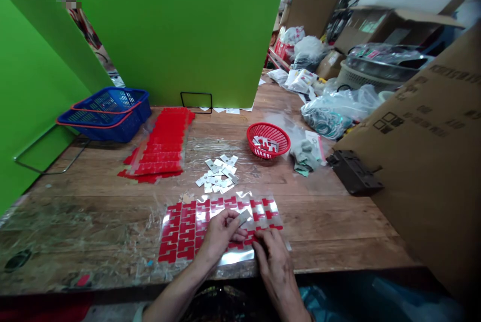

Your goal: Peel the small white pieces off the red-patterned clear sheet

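Note:
My left hand [222, 234] is closed, pinching a small flat silver-grey metal plate [244, 218] between thumb and fingers. Under both hands lies a clear sheet of red stickers [187, 231], set out in columns, with some bare spots on its right part. My right hand [273, 257] rests on the right side of that sheet with bent fingers, thumb and fingertips close together at the red stickers. Whatever is between those fingertips is too small to make out. Just beyond the sheet, a loose pile of similar metal plates [218, 174] lies on the wooden table [330, 226].
A red basket [269, 134] holding red-and-silver pieces stands behind the pile. Stacked red sticker sheets [161, 141] lie back left, beside a blue basket [108, 116]. On the right are a crumpled cloth [305, 155], a dark metal block [355, 172] and a large carton [421, 146]. Green panels [180, 31] border the back.

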Tool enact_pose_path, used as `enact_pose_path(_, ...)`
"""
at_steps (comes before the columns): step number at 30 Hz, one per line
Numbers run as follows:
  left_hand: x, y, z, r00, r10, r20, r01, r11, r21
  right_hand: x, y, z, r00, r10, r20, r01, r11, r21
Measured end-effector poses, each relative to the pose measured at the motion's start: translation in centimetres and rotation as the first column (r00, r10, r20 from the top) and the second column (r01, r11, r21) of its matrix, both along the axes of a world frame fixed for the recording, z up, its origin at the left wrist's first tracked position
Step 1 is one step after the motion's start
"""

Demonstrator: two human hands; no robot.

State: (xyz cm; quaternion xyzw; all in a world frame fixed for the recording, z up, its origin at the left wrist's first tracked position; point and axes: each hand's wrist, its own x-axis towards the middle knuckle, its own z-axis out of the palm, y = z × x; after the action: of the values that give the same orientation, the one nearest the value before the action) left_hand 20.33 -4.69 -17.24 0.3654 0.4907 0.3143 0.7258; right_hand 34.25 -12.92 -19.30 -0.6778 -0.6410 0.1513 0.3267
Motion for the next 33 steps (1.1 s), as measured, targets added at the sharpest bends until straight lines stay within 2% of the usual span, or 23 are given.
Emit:
enact_pose_path(5,0.2,-0.5,0.2,1.000,-0.001,-0.026,0.001,1.000,0.008,0.0,0.4,0.9,1.000,0.013,0.007,-0.013,0.999,-0.050)
enact_pose_path(8,0.2,-0.5,0.1,1.000,0.016,-0.008,-0.016,1.000,0.006,0.0,0.2,0.8,1.000,0.022,-0.019,-0.023,0.998,-0.059)
enact_pose_path(14,0.1,-0.4,-0.4,0.998,0.033,0.049,-0.033,0.999,0.004,-0.1,-0.5,-0.5,0.999,0.000,-0.047,0.004,0.996,0.088)
enact_pose_path(22,0.4,-0.5,0.1,0.997,0.066,0.037,-0.066,0.998,0.007,-0.5,-0.3,0.8,0.994,0.017,-0.109,-0.017,1.000,0.000)
enact_pose_path(25,0.4,-0.6,-0.1,0.996,0.070,0.056,-0.071,0.997,0.012,-0.5,-0.3,0.5,0.987,0.005,-0.158,-0.007,1.000,-0.013)
enact_pose_path(29,0.4,-0.6,0.0,0.995,0.081,0.051,-0.080,0.997,-0.013,-0.1,-0.2,-0.3,0.984,-0.063,-0.164,0.067,0.998,0.018)
enact_pose_path(33,0.5,-0.6,0.1,0.996,0.084,0.027,-0.083,0.996,-0.032,0.1,-0.2,-0.5,0.978,-0.048,-0.202,0.042,0.999,-0.030)
